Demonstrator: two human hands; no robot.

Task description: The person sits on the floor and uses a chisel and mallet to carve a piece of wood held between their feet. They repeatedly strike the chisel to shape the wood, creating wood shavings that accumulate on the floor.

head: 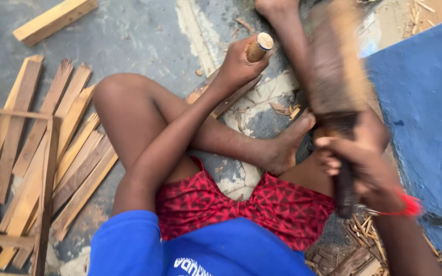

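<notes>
Wooden stake, the round pale one with the flat-cut top point(258, 47), was standing upright on a long brown plank point(221, 97) lying on the grey concrete floor point(139, 36), just past your crossed legs. Your left hand point(239, 64) was wrapped tight around it, fingers closed below the top end. Your right hand point(356, 163) was clenched on the dark handle of a big blurred wooden mallet point(336, 66), raised up beside the blue wall point(425, 112), red band point(410, 207) on that wrist. Honestly, with your fist that close to the striking end, I'd have slid it lower down the stake so the mallet had room to land square without catching your knuckles. Your bare foot point(287, 148) was sitting pretty near the plank too, so keeping the swing short and straight down would've been the smart call, and holding the stake dead vertical so it didn't kick sideways. On your left there was a fanned-out pile of split wooden slats point(72, 153) and part of a rough wooden frame point(47, 168), with a loose pale block point(54, 19) further off, and more splinters point(359, 245) by your right hip.
</notes>
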